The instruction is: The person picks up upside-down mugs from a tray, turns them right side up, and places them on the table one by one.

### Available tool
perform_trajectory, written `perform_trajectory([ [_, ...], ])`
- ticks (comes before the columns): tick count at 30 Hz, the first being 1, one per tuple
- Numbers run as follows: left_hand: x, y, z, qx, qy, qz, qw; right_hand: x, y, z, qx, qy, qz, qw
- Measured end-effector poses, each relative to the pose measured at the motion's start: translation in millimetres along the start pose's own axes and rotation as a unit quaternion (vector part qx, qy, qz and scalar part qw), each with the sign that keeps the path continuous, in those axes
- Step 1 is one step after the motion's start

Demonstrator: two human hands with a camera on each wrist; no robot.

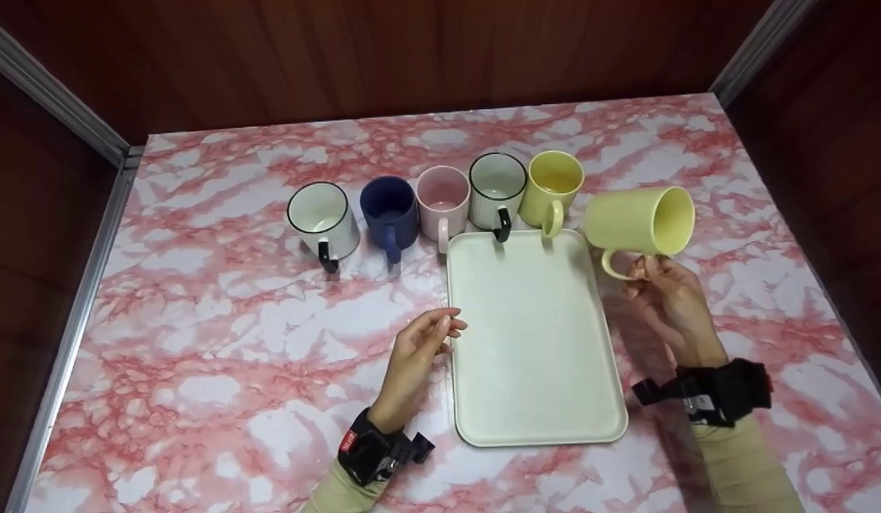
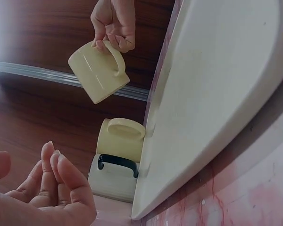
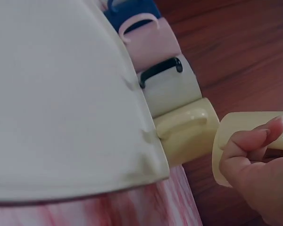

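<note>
My right hand [image 1: 676,303] grips a pale yellow mug [image 1: 619,221] near its rim and handle. The mug is tipped on its side, its mouth facing right, and in the left wrist view it hangs in the air. A second yellow mug [image 1: 543,203] stands upright just left of it. Near the left edge of a cream rectangular tray [image 1: 536,342] is my left hand [image 1: 414,349], its fingers loosely bent with nothing between them. In the right wrist view, the fingers [image 3: 245,146] of the right hand cover part of the held mug.
Beyond the tray, a row of upright mugs continues leftward: white with black handle [image 1: 496,185], pink [image 1: 442,203], blue [image 1: 389,214], and another white, black-rimmed mug [image 1: 326,221]. Their handles face me. Brown wood panels [image 1: 412,57] enclose the pink marbled table [image 1: 219,342].
</note>
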State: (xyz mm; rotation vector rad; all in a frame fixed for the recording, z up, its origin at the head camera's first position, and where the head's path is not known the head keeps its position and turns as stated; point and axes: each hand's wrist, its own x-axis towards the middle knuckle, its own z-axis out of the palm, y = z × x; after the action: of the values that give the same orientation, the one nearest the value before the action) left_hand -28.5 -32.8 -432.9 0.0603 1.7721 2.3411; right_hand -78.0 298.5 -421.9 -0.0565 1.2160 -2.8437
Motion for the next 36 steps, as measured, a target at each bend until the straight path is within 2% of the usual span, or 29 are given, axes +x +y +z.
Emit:
perform_trajectory([
  [4, -1.1, 0.0, -0.3, -0.001, 0.005, -0.005, 1.0, 11.2, -4.7, -1.2, -0.038, 0.038, -0.002, 0.999],
  [8, -1.1, -1.0, -1.0, 0.002, 0.006, -0.003, 1.0, 23.2, -6.7, -3.7, -0.077, 0.07, 0.021, 0.994],
  [11, -1.2, -1.1, -1.3, -0.001, 0.006, -0.003, 1.0, 33.0, -6.7, -6.6, -0.133, 0.086, 0.032, 0.987],
  [16, -1.3, -2.0, -1.8, -0.008, 0.007, -0.008, 0.9999, 48.3, -6.0, -11.2, -0.227, 0.106, 0.023, 0.968],
  [29, -1.3, -2.5, -2.9, -0.02, 0.011, -0.014, 0.9996, 70.7, -1.6, -12.1, -0.242, 0.142, 0.032, 0.959],
  [32, -1.0, -2.1, -2.9, -0.023, 0.014, -0.015, 0.9995, 74.4, -1.2, -11.3, -0.256, 0.133, 0.029, 0.957],
  [36, -0.3, -2.1, -3.0, -0.022, 0.013, -0.013, 0.9996, 78.6, -0.9, -9.9, -0.293, 0.121, 0.035, 0.948],
])
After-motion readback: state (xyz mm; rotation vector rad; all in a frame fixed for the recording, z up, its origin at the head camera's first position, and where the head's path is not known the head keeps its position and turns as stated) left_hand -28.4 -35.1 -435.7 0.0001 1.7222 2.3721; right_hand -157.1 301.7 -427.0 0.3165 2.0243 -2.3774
